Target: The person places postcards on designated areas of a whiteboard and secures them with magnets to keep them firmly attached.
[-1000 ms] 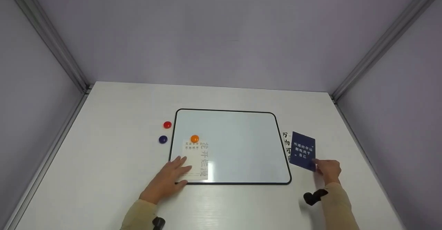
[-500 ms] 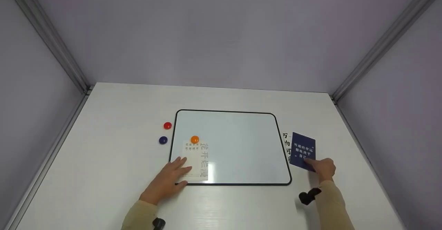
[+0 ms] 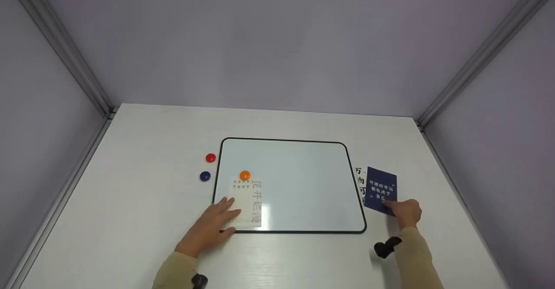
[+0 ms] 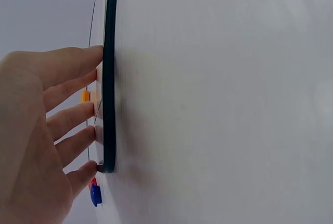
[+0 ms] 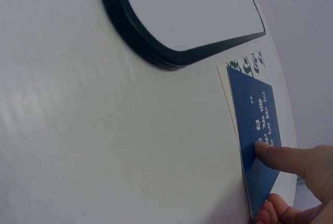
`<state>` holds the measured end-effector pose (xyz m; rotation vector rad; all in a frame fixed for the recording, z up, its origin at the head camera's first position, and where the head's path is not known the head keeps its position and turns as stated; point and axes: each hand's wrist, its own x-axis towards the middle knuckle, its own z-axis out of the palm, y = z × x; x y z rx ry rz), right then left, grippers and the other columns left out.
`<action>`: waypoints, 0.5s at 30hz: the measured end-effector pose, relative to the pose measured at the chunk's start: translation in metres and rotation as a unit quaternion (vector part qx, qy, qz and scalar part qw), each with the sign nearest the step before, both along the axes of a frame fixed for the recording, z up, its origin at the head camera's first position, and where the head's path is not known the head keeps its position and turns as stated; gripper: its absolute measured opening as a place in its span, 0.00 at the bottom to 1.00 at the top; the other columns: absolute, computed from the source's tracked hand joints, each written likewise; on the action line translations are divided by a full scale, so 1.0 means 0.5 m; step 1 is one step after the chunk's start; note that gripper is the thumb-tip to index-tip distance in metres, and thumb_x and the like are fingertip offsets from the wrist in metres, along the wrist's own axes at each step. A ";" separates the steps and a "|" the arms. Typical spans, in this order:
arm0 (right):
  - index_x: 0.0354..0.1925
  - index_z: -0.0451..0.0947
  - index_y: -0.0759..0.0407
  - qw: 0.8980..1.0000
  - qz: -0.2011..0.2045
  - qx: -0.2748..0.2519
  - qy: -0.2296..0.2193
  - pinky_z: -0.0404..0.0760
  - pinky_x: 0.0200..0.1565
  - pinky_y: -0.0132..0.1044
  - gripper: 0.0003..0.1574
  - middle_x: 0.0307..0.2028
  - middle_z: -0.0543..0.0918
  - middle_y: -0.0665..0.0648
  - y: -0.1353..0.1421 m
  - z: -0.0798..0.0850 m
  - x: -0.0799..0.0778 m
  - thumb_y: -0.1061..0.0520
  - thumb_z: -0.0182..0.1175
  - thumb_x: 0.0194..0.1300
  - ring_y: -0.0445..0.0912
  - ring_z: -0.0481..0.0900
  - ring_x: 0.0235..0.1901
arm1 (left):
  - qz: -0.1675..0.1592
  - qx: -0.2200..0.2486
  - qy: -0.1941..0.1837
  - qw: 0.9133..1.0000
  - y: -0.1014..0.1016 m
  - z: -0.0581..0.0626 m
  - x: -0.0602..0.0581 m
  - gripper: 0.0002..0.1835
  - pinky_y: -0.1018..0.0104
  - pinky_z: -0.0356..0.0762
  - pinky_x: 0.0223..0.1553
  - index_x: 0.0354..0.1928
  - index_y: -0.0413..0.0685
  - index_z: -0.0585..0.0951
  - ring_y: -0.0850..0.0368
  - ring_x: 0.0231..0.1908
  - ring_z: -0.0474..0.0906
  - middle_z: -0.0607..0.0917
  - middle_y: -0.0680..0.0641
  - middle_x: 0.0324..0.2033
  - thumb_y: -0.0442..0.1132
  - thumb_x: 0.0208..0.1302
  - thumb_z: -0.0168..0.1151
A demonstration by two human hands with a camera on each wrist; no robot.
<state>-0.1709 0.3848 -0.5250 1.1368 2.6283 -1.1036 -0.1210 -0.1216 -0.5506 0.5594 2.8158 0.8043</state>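
At the white table (image 3: 130, 219), both sleeves (image 3: 418, 258) are cut off at the head view's lower edge. By the left hand (image 3: 210, 224), fingers spread, the near corner of a whiteboard (image 3: 303, 185) and part of a pale card (image 3: 243, 204) on it are covered. Beside the whiteboard, a blue card (image 3: 378, 184) is pinched by the right hand (image 3: 406, 212); its curled fingers (image 5: 281, 211), hidden below in the head view, are shown from the right wrist. Beneath, a lettered card (image 3: 360, 179) is partly hidden. Farther off, an orange disc (image 3: 245, 175), a blue disc (image 3: 205, 176) and a red disc (image 3: 210, 158) are seen

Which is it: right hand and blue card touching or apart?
Touching: the right wrist view shows the right hand with its thumb on the blue card.
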 end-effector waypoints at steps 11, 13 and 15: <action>0.61 0.60 0.86 1.000 -0.017 -0.006 -0.004 0.68 0.67 0.57 0.48 0.59 0.70 0.81 0.006 -0.001 -0.004 0.52 0.65 0.57 0.68 0.69 0.61 | 0.003 0.008 -0.001 1.000 0.001 0.000 0.003 0.25 0.44 0.55 0.74 0.62 0.50 0.76 0.43 0.74 0.58 0.67 0.43 0.71 0.42 0.61 0.64; 0.61 0.61 0.86 1.000 -0.023 -0.013 -0.006 0.68 0.68 0.56 0.47 0.59 0.71 0.81 0.007 -0.001 -0.004 0.52 0.65 0.57 0.67 0.69 0.61 | 0.005 0.014 0.001 1.000 0.001 0.000 0.004 0.25 0.45 0.55 0.74 0.62 0.49 0.76 0.42 0.73 0.58 0.67 0.43 0.71 0.42 0.61 0.64; 0.60 0.63 0.85 0.999 -0.028 -0.019 0.000 0.68 0.68 0.55 0.46 0.59 0.71 0.80 0.008 -0.001 -0.003 0.52 0.65 0.57 0.67 0.70 0.61 | 0.007 0.018 0.002 1.000 0.001 -0.001 0.004 0.25 0.45 0.55 0.75 0.61 0.49 0.76 0.42 0.73 0.58 0.67 0.42 0.71 0.41 0.61 0.64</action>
